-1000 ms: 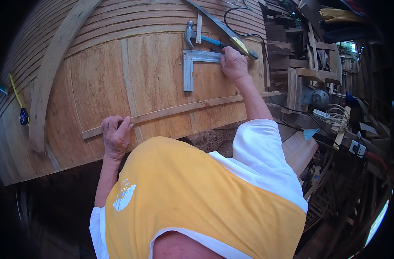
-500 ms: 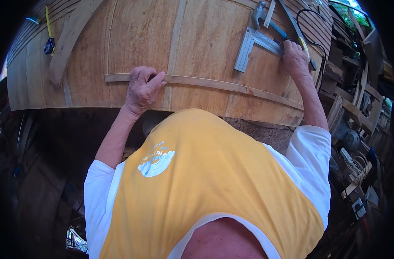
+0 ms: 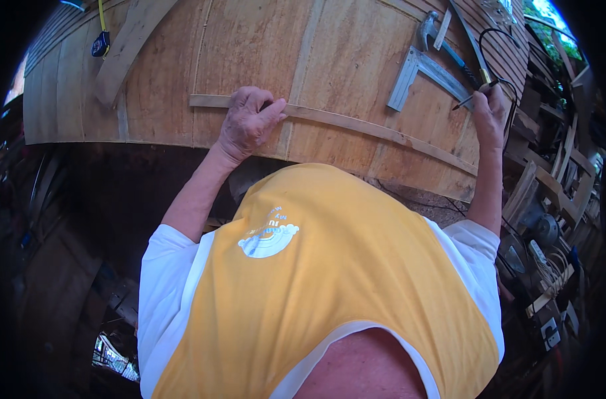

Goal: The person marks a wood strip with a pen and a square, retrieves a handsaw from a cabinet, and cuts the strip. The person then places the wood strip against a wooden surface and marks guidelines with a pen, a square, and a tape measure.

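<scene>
My left hand (image 3: 250,123) is curled on a thin wooden strip (image 3: 376,133) lying across the plywood worktop (image 3: 246,46), pinching it near its left end. My right hand (image 3: 489,120), at the top right, grips a thin dark pencil-like tool (image 3: 461,104), its point angled down-left above the plywood. Beside that hand lie a metal try square (image 3: 404,83), a claw hammer (image 3: 428,32) with a blue handle and a long metal tool (image 3: 468,36) with a yellow handle.
A tape measure (image 3: 100,44) and wide board (image 3: 127,56) lie at the upper left. A black cable (image 3: 502,34) loops at the upper right. Beyond the right edge are piled wood offcuts (image 3: 555,179), a grinder-like tool (image 3: 542,233) and a power strip (image 3: 549,332).
My right hand has lifted the thin dark tool from beside the square. My left hand stays on the strip. The view has swung, so the worktop sits higher in the picture.
</scene>
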Demonstrator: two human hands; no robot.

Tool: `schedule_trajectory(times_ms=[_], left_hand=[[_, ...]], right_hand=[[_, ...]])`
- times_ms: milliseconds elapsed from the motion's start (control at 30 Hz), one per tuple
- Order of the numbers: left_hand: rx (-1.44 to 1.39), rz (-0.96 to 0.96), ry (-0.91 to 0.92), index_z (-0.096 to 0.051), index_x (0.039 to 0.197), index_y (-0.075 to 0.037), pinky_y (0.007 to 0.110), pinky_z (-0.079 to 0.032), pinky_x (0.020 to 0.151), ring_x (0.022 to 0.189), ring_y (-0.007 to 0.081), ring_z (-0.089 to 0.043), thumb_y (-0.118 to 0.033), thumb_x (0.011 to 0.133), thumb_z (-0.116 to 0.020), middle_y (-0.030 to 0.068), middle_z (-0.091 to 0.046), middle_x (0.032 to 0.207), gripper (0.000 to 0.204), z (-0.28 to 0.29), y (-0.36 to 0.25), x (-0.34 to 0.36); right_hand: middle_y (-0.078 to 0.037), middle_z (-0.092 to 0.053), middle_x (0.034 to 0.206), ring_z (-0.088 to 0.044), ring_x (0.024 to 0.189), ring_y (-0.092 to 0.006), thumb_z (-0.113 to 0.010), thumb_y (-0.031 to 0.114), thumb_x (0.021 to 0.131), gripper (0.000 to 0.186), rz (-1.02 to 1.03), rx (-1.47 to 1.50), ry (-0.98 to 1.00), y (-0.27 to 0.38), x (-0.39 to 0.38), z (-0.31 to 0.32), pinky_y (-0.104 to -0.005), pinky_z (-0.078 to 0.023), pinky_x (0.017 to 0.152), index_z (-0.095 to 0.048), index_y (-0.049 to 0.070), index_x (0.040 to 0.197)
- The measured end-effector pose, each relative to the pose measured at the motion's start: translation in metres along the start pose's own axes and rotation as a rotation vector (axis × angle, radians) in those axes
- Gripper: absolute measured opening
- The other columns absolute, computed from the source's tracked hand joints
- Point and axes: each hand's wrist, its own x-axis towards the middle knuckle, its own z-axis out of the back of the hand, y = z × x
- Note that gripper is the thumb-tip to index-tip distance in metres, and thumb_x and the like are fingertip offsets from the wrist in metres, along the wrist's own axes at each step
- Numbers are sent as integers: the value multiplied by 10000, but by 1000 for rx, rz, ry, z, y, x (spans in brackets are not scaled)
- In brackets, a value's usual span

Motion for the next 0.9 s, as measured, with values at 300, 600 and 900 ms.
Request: schedule_trajectory(times_ms=[300, 600, 900], left_hand=[[-72, 6, -40, -734, 1125, -104, 423, -472, 888, 1016, 263, -590, -151, 764, -850, 36, -609, 1032, 381, 4, 5, -3], [-75, 34, -58, -689, 950, -150, 420, -464, 872, 1001, 252, -566, -208, 800, -812, 13, -591, 984, 203, -5, 17, -14], [-45, 17, -151, -651, 832, -141, 401, -467, 850, 958, 240, -553, -206, 804, -754, 23, -565, 932, 126, -10, 17, -18]], right_hand=[[44, -461, 744, -393, 599, -61, -589, 140, 948, 44, -572, 1319, 56, 117, -159, -101, -228, -339, 544, -561, 113, 967], [15, -481, 797, -428, 692, -66, -569, 115, 965, 53, -610, 736, 197, 185, -247, -140, -255, -381, 616, -540, 85, 932], [23, -512, 856, -465, 806, -93, -546, 67, 939, 5, -504, 509, 254, 190, -332, -184, -277, -430, 723, -541, 66, 939]])
